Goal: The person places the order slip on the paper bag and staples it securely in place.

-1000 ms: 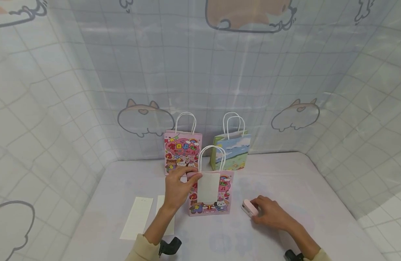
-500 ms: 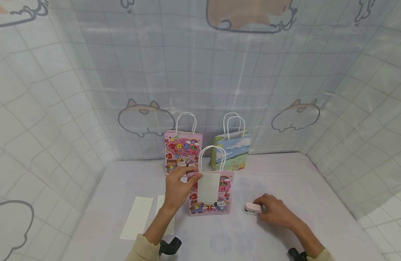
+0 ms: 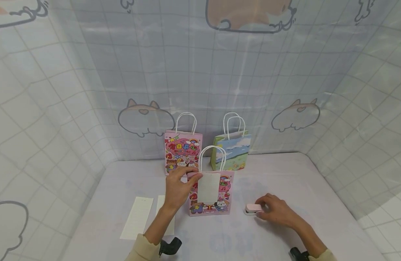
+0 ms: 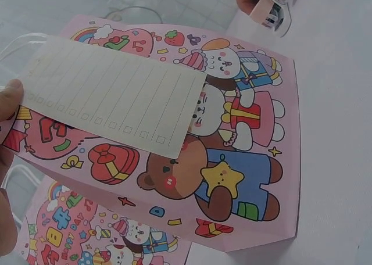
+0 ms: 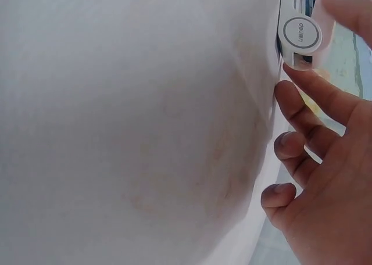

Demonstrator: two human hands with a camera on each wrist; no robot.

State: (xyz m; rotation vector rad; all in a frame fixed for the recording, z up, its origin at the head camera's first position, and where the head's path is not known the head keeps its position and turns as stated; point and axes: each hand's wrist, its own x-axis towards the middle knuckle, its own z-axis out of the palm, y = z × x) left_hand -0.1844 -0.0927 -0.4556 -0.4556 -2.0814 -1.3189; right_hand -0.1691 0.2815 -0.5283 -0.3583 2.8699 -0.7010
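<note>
On the front pink bag [image 3: 225, 192], head view, the left hand [image 3: 178, 187] pinches a lined sheet [image 3: 208, 188] to the top edge, grip closed; right of the bag, the right hand [image 3: 275, 211] has a pink stapler [image 3: 253, 208] in a narrow grip. Left wrist: the sheet covers part of the bag's printed face, thumb at its top end. Right wrist: thumb and forefinger pinch the stapler, other fingers bent.

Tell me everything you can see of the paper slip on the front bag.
The paper slip is off-white, oblong, with ruled lines and small boxes along one long edge. It is upright over the front bag; the left hand pinches its top corner to it. Whether its lower end touches is unclear.
</note>
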